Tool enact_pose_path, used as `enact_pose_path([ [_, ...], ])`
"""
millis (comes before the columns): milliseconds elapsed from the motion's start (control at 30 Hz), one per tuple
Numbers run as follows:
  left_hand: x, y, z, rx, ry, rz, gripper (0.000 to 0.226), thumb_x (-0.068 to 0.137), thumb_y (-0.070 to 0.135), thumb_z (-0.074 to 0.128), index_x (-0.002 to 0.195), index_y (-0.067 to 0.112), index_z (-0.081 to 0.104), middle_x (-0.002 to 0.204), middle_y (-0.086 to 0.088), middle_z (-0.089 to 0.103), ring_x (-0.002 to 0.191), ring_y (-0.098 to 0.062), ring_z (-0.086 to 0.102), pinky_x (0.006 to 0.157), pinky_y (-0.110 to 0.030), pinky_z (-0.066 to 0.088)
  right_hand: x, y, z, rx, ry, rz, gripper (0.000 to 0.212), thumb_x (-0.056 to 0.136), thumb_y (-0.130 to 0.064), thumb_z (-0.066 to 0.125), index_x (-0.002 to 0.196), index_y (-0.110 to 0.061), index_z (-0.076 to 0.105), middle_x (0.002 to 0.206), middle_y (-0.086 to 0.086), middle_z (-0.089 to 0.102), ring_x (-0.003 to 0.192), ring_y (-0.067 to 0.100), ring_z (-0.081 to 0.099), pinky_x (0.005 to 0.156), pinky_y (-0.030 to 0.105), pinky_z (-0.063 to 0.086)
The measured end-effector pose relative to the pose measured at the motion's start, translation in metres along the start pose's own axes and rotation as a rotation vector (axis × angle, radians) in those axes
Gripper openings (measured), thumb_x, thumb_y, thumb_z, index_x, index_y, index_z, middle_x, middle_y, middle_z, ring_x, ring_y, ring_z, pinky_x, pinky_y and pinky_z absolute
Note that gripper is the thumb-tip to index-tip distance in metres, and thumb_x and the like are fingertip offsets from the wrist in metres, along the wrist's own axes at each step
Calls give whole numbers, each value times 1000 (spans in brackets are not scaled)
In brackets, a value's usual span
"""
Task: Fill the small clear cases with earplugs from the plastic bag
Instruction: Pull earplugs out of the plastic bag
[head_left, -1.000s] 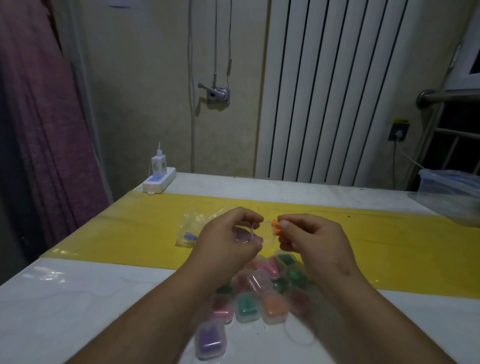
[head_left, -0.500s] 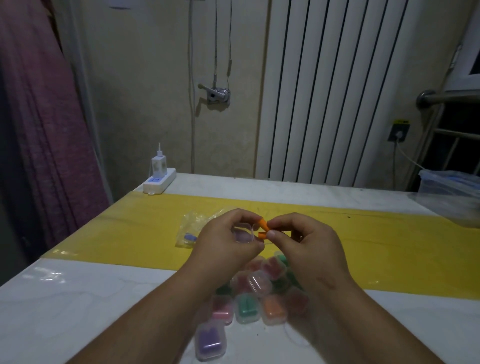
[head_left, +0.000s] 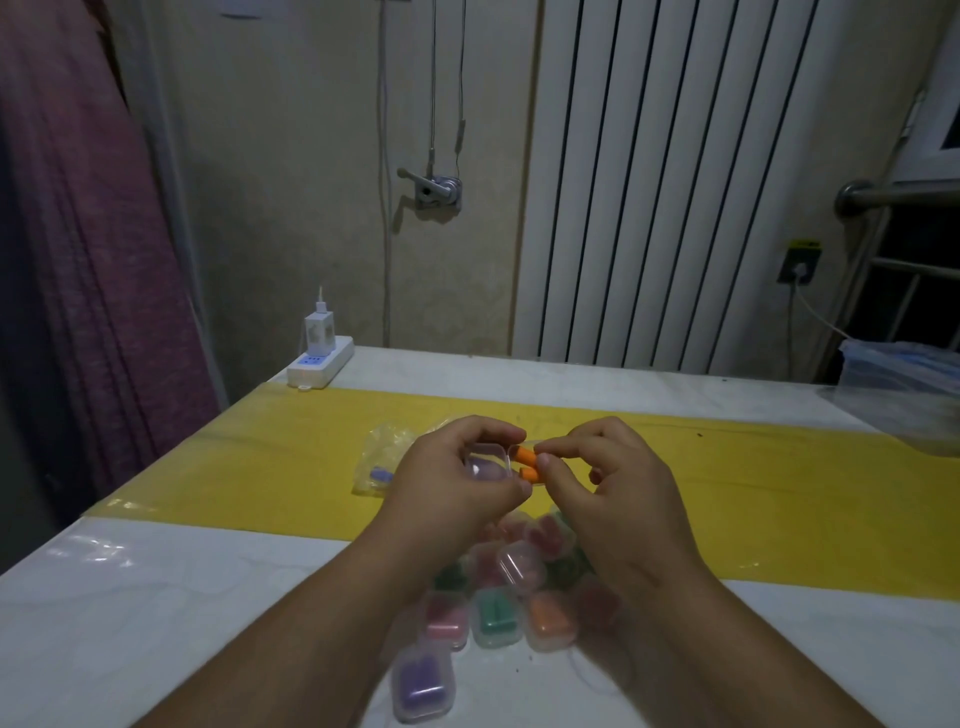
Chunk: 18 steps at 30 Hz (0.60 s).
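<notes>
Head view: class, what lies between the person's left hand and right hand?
In the head view, the open small clear case, held by the left hand, and two orange earplugs, pinched by the right hand.

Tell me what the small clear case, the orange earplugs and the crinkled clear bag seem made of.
The small clear case in the left hand: likely hard glossy plastic, see-through with a bright glint. The orange earplugs pinched by the right hand: probably soft foam, matte, no shine. The crinkled clear bag: thin plastic film, wrinkled and faintly glossy.
</notes>
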<state>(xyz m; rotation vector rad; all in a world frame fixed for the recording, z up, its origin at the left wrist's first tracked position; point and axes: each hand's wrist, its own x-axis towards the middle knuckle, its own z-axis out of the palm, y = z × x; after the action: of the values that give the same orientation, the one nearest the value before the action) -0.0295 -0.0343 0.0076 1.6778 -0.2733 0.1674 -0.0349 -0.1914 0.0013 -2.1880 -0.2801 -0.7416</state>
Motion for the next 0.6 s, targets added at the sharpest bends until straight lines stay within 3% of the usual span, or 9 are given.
enact_pose_path([
  [167, 0, 1, 1, 12, 9, -4, 37, 74, -1, 78, 95, 29, 71, 99, 1, 70, 87, -21, 71, 72, -49, 61, -1, -3, -1, 40, 34, 12, 13, 85, -30, 71, 89, -39, 63, 88, -21, 59, 80, -11, 49, 64, 4, 36],
  [367, -1, 2, 0, 34, 5, -6, 37, 74, -2, 77, 97, 27, 71, 99, 3, 70, 85, -17, 71, 72, -46, 62, -1, -2, -1, 101, 18, 91, 17, 83, -34, 70, 97, -39, 61, 89, -19, 62, 72, 1, 50, 60, 15, 39],
  [500, -4, 4, 0, 41, -10, 11, 41, 75, -2, 77, 102, 28, 68, 100, 4, 68, 79, -8, 70, 68, -36, 62, -1, -2, 0, 244, -24, 187, 14, 85, -30, 69, 96, -35, 62, 83, -11, 71, 69, 7, 62, 59, 23, 49],
  [600, -3, 5, -1, -57, -52, -5, 41, 80, -1, 74, 110, 25, 62, 102, -4, 70, 85, -21, 72, 72, -39, 62, 0, -4, -2, 389, -19, 255, 13, 86, -21, 70, 94, -29, 64, 78, -1, 72, 69, 10, 66, 54, 19, 50],
])
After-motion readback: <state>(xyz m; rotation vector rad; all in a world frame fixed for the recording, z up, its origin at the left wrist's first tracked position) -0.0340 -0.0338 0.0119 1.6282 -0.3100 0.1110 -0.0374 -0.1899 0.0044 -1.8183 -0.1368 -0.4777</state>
